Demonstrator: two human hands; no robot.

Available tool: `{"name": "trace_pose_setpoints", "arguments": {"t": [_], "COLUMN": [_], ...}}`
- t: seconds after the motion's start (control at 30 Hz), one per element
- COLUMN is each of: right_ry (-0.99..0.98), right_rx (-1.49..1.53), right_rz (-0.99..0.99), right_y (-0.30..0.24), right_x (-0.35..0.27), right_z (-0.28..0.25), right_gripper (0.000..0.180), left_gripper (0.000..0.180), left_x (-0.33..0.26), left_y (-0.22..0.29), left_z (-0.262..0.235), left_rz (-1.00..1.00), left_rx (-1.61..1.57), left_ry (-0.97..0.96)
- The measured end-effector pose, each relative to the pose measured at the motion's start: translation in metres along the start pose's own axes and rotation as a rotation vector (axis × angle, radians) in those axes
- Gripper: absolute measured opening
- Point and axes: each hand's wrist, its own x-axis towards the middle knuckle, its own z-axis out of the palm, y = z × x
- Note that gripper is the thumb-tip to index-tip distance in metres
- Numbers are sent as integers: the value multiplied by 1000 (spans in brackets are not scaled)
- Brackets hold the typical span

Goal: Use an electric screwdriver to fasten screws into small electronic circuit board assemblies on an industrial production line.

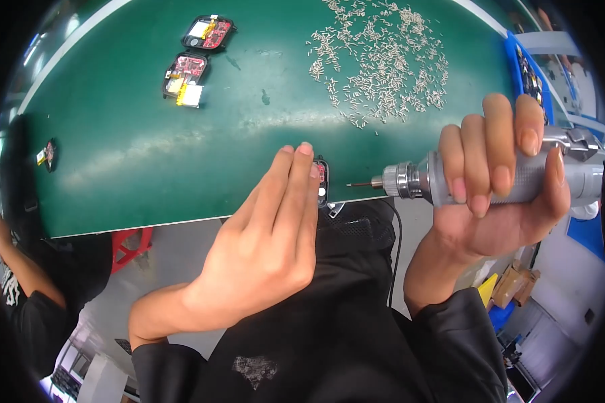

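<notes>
The black-cased device (pixel 323 181), near the green bench (pixel 148 154)'s front edge, is partly covered by the left hand (pixel 265 235) — whether gripped cannot be told. The electric screwdriver (pixel 528 178) is grasped by the right hand (pixel 499 164); if misaimed, covering fingers could be jabbed.

Tabletop (pixel 134 161) is green; screws (pixel 396 74), top centre-right, look silver. Screwdriver (pixel 531 169), right, is grey. Centre case (pixel 323 180): black, red board (pixel 321 172). Upper-left cases (pixel 209 32): black, red boards (pixel 188 64), yellow strips (pixel 180 94). Bin (pixel 515 60), upper right: blue. Stool (pixel 133 250), lower left: red. Clothing (pixel 309 329), bottom: black, whitish smudge (pixel 255 369).
</notes>
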Motion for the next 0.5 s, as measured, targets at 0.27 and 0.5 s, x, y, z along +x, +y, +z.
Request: {"name": "trace_pose_setpoints", "arguments": {"t": [0.27, 0.5], "right_ry": [-22, -27], "right_rx": [-40, -74], "right_rz": [40, 76], "right_y": [21, 25], "right_x": [10, 10], "right_z": [-1, -1], "right_gripper": [20, 18], "left_gripper": [35, 34], "left_x": [-2, -2], "left_y": [-2, -2], "left_z": [10, 9], "left_rz": [-35, -83], "left_rx": [-48, -176], "left_ry": [99, 93]}}
